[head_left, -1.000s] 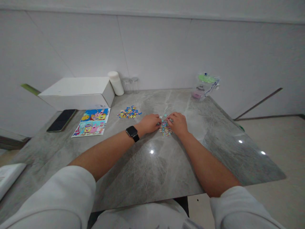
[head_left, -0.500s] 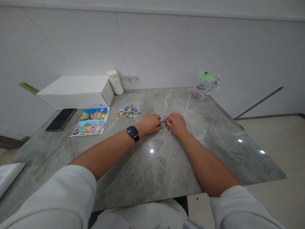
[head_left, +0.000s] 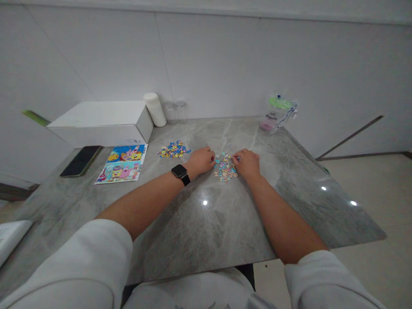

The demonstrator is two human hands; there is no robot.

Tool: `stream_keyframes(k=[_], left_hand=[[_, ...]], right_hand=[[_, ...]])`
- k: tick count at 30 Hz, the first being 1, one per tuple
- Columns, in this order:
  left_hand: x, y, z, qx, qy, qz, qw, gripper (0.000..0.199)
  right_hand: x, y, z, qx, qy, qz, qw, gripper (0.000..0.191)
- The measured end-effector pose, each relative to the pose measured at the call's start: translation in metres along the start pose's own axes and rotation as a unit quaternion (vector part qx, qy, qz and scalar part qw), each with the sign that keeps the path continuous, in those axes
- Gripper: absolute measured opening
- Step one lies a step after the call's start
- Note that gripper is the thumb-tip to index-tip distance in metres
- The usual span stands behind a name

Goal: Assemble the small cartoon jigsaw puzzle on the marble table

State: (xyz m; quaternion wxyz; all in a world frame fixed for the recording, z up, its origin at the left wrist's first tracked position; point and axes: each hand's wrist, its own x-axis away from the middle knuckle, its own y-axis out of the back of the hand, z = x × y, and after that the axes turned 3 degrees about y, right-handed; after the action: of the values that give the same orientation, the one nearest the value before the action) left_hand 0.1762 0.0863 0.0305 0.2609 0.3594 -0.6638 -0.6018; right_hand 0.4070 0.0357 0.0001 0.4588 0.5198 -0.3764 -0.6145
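Observation:
A spread of small jigsaw puzzle pieces (head_left: 226, 168), pale blue, pink and cream, lies on the grey table between my two hands. My left hand (head_left: 202, 159), with a black watch on its wrist, rests at the left edge of the spread. Its fingers are curled together, and what they hold, if anything, is too small to make out. At the right edge is my right hand (head_left: 247, 163), closed, with a bit of a puzzle piece showing at the fingertips. A second heap of puzzle pieces (head_left: 174, 149), blue and yellow, sits farther left, apart from both hands.
A printed cartoon picture sheet (head_left: 124, 164) lies at the left beside a dark phone (head_left: 81, 161). Behind them stand a white box (head_left: 103, 122), a white bottle (head_left: 155, 110) and clear glasses (head_left: 176, 111). A clear plastic bag (head_left: 277, 115) with green and pink contents is at the back right.
My hands have moved apart, the right one going right and the left one slightly left. More of the pale pieces between them now shows, spread wider.

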Motion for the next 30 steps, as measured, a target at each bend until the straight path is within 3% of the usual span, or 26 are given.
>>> stream_keyframes(k=[3, 8, 16, 30], left_hand=[[0.005, -0.001, 0.003, 0.027, -0.064, -0.006, 0.998, 0.021], [0.024, -0.001, 0.001, 0.032, -0.166, 0.04, 0.985, 0.023], [0.027, 0.001, -0.006, -0.033, -0.144, 0.038, 0.988, 0.026], [0.025, 0.001, -0.006, -0.036, -0.137, 0.013, 0.99, 0.031]], right_hand=[[0.001, 0.003, 0.001, 0.008, 0.01, 0.018, 1.0, 0.022], [0.009, 0.016, 0.005, -0.012, 0.045, 0.024, 0.999, 0.022], [0.027, 0.029, 0.019, -0.031, 0.164, 0.144, 0.975, 0.017], [0.028, 0.025, 0.023, -0.037, 0.198, 0.159, 0.966, 0.017]])
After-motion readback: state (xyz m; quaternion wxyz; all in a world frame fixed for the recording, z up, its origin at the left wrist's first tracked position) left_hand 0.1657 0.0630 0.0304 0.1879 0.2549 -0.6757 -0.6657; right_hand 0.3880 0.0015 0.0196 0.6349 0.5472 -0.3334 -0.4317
